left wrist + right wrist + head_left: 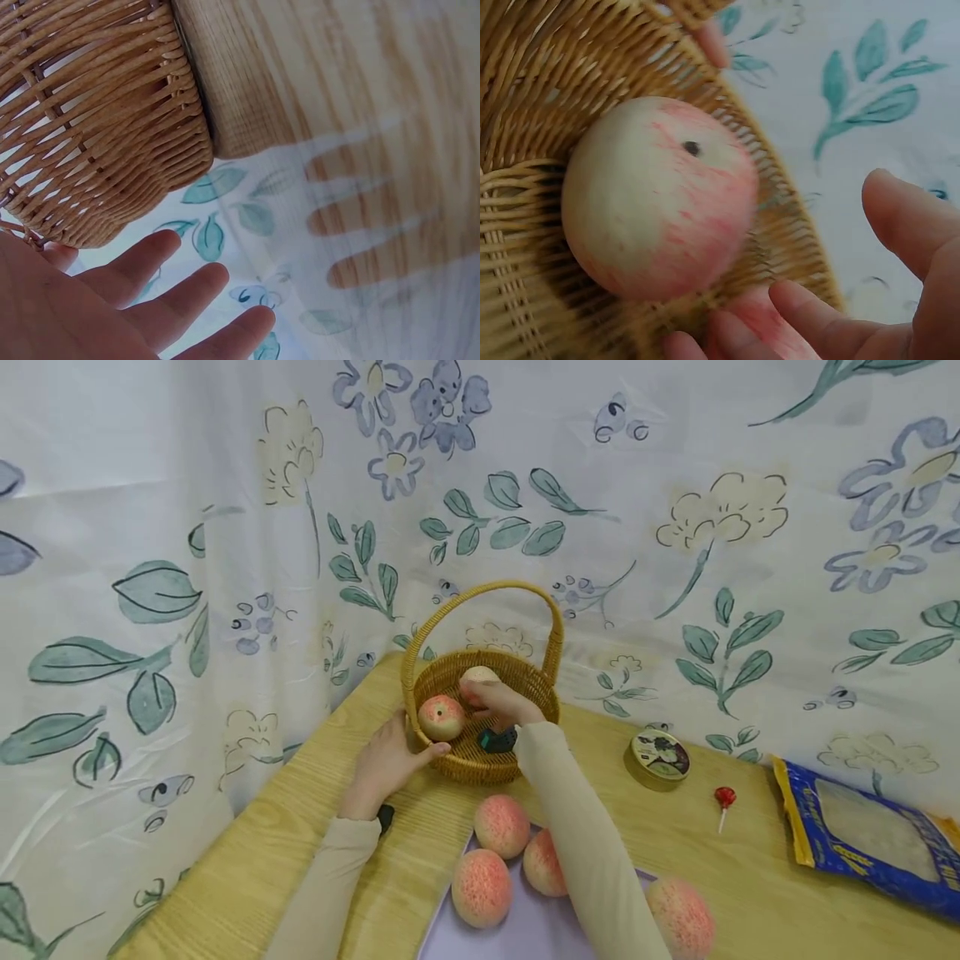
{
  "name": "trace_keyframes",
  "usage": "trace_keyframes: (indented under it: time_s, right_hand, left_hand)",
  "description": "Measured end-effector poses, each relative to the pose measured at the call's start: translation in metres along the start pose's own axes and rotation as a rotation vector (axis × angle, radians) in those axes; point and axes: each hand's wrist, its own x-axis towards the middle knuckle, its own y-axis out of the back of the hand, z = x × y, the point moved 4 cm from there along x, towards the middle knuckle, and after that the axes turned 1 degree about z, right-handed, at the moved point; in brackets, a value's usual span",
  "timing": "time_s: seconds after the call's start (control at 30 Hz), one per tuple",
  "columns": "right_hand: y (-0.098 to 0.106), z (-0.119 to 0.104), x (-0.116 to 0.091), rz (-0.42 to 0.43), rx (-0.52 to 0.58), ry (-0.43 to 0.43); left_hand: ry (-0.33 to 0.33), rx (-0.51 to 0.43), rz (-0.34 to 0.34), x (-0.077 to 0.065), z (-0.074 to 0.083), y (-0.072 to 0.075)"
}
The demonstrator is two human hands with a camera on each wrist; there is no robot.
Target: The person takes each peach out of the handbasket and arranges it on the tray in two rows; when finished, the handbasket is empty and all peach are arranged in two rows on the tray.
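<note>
A woven wicker basket (480, 768) with a tall arched handle stands near the back of the table. Two pink-and-cream peaches lie inside: the left peach (441, 718) shows a dark spot, and the rear peach (480, 675) is partly covered by my right hand (504, 700). That hand reaches in over the rim; its fingers (810, 307) lie by the rear peach, the thumb spread away from it. My left hand (386, 758) rests at the basket's left side, thumb at the rim. Its other fingers (191, 292) stretch out straight along the outside of the wickerwork.
A lilac tray (525, 927) in front holds several more peaches (482, 887), partly behind my right sleeve. To the right are a round tin (657, 758), a red lollipop (724, 797) and a blue-and-yellow packet (870, 835). Floral cloth (525, 443) hangs behind.
</note>
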Motion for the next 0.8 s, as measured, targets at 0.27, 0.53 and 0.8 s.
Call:
trace_keyframes:
  time_s: [0.27,0.53,0.8]
  right_hand:
    - [-0.034,-0.002,0.026,-0.044,-0.179,0.065]
    - [-0.032,0.0,0.019,-0.129,-0.373,0.118]
    - [-0.021,0.006,0.006,-0.33,-0.493,0.17]
  left_hand:
    - [0.031,0.035,-0.013,-0.004,0.001,0.0]
    - [0.034,0.032,0.005,-0.002,0.003,0.003]
    - [0.04,0.045,-0.034,-0.001,-0.001,0.0]
